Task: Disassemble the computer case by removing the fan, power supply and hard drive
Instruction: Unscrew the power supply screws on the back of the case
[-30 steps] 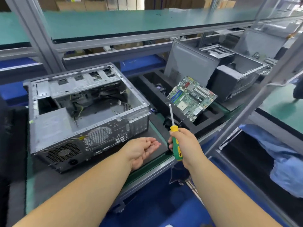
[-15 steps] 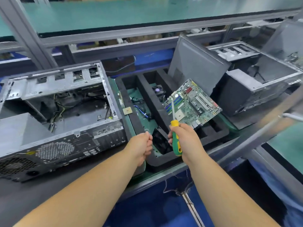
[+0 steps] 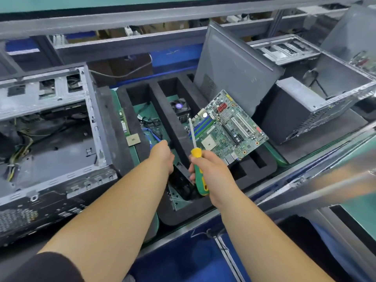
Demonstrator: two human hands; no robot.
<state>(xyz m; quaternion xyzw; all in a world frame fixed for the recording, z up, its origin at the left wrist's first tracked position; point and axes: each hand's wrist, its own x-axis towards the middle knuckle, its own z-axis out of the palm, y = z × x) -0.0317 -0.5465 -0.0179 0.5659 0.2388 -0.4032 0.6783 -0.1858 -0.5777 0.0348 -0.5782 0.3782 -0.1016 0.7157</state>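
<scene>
Case (image 3: 50, 127): grey sheet-metal box, open on top, at 9 o'clock; loose wires inside, perforated vents on its near wall.
Tray (image 3: 179, 137): black foam with long slots, just right of the case.
Tray contents: a finned cooler fan (image 3: 180, 108) in the middle slot; cables (image 3: 151, 127) in the left slot; a green board (image 3: 227, 127) tilted over the right slots.
Chip (image 3: 133, 139): small tan square on the tray's left wall.
Right hand (image 3: 211, 171): fingers clenched round a driver (image 3: 198, 165), green-yellow handle, steel shaft pointing to 12 o'clock.
Left hand (image 3: 162, 155): reaches into the left slot, well apart from the case; fingers hidden, grip cannot be told.
</scene>
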